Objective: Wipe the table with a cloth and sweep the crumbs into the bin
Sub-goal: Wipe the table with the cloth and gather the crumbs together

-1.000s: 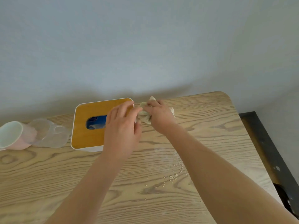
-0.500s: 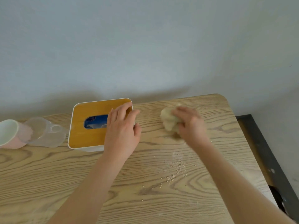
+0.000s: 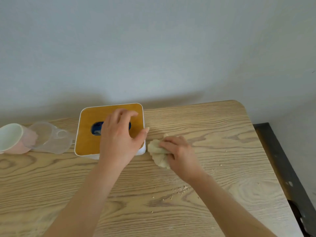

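- Both forearms reach in over the near edge of the wood-grain table (image 3: pixel 222 134) towards its far edge.
- A small scatter of pale crumbs (image 3: pixel 181 189) lies on the table right of the middle, on the near side of both hands. A few single specks lie further towards the right edge.
- The right hand (image 3: pixel 179 154) rests on the table beyond the crumbs. Its grip is closed round a bunched, cream-coloured cloth (image 3: pixel 158 154), which is pressed on the table top.
- The cloth sits just beside the right side of a white box (image 3: pixel 87 141) with an orange-brown lid. Whether the two touch cannot be told.
- The left hand (image 3: pixel 119 139) lies on the lid of the box. Its grip is loose and holds nothing: the fingers are bent on the lid, partly over a dark oval slot, and the thumb points past the box's right edge.
- Left of the box, a clear plastic cup (image 3: pixel 49 137) lies on its side. A pink cup (image 3: pixel 13 139) lies beside it at the left edge, and the two look to be touching.
- A pale wall (image 3: pixel 153 48) rises behind the far edge.
- A dark strip (image 3: pixel 282 159) runs along the table's right edge.
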`<state>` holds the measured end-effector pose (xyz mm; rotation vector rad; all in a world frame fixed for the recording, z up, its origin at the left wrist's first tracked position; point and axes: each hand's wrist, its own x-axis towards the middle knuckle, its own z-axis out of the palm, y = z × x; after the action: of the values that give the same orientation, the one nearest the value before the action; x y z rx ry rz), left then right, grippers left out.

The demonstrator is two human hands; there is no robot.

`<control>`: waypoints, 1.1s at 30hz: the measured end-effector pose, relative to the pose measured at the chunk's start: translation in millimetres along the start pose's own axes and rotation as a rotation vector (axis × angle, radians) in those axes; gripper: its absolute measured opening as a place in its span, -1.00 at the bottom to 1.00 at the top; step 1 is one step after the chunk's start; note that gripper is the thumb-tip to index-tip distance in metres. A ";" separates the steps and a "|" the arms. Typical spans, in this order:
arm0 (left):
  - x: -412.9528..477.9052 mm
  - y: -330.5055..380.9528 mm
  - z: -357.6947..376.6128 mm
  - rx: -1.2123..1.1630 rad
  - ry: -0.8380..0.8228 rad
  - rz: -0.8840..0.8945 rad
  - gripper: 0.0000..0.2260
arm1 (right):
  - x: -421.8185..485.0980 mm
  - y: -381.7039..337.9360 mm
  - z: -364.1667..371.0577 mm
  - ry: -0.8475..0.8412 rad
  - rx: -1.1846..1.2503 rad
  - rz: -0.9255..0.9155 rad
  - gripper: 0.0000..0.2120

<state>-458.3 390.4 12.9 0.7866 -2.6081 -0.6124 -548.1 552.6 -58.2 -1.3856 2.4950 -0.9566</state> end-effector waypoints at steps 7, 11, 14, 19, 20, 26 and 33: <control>-14.1 -21.3 -28.7 0.020 -0.290 -0.090 -0.13 | 64.3 25.5 -14.3 0.198 -0.091 0.208 -0.62; -6.4 -22.4 -37.2 0.217 -0.451 0.019 -0.26 | 98.4 25.5 -1.5 0.164 -0.156 0.380 -0.68; 7.1 -27.3 -50.8 0.133 -0.353 -0.026 -0.30 | 105.0 23.7 7.9 0.115 -0.273 0.385 -0.74; 54.5 -25.1 -89.6 0.016 -0.120 -0.029 -0.27 | 93.9 8.0 29.3 -0.010 -0.276 0.169 -0.71; 62.3 -22.2 -92.8 0.028 -0.111 -0.029 -0.27 | 86.8 1.0 34.6 -0.041 -0.232 0.105 -0.70; 78.8 -15.2 -86.3 -0.003 -0.146 -0.013 -0.27 | 14.5 -55.0 46.7 -0.312 0.054 -0.269 -0.58; 72.6 -18.7 -76.3 0.006 -0.196 -0.006 -0.27 | 90.2 2.5 17.4 0.070 -0.046 0.199 -0.57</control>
<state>-473.6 310.9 82.8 0.7714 -2.7859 -0.7158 -594.3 473.2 -56.9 -1.1063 2.6604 -0.9265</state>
